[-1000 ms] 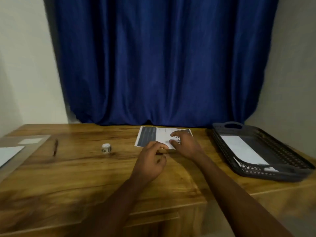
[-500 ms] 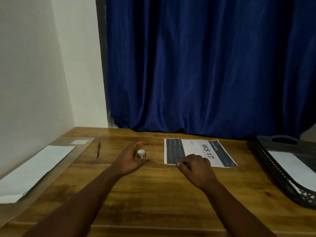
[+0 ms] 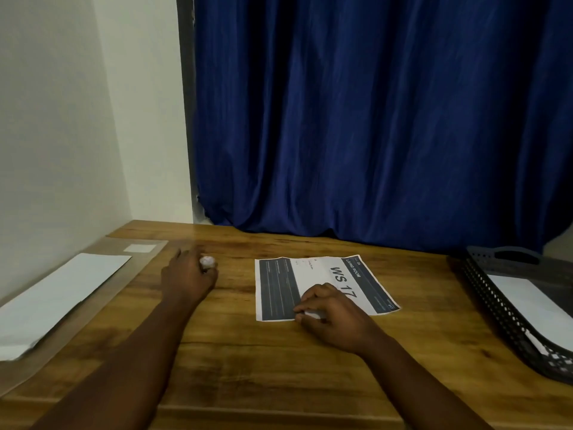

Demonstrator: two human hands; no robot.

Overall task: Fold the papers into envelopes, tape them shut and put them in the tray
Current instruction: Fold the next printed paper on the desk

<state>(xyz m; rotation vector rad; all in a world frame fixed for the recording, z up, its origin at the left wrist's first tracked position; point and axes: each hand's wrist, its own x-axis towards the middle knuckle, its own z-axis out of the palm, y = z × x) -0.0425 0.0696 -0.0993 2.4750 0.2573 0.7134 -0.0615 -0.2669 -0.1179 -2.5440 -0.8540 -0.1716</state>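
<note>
Tape roll [image 3: 207,261] pinched in left hand's fingers [image 3: 198,268].

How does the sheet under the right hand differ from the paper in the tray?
The printed sheet lies flat on the table with dark bands and "WS 17"; the paper in the tray looks plain white. The right hand presses the sheet; nothing touches the tray paper. Both lie flat.

A deep blue pleated curtain [image 3: 372,119] hangs behind the brown wooden surface [image 3: 248,352]; a plain white wall [image 3: 62,119] stands left.
</note>
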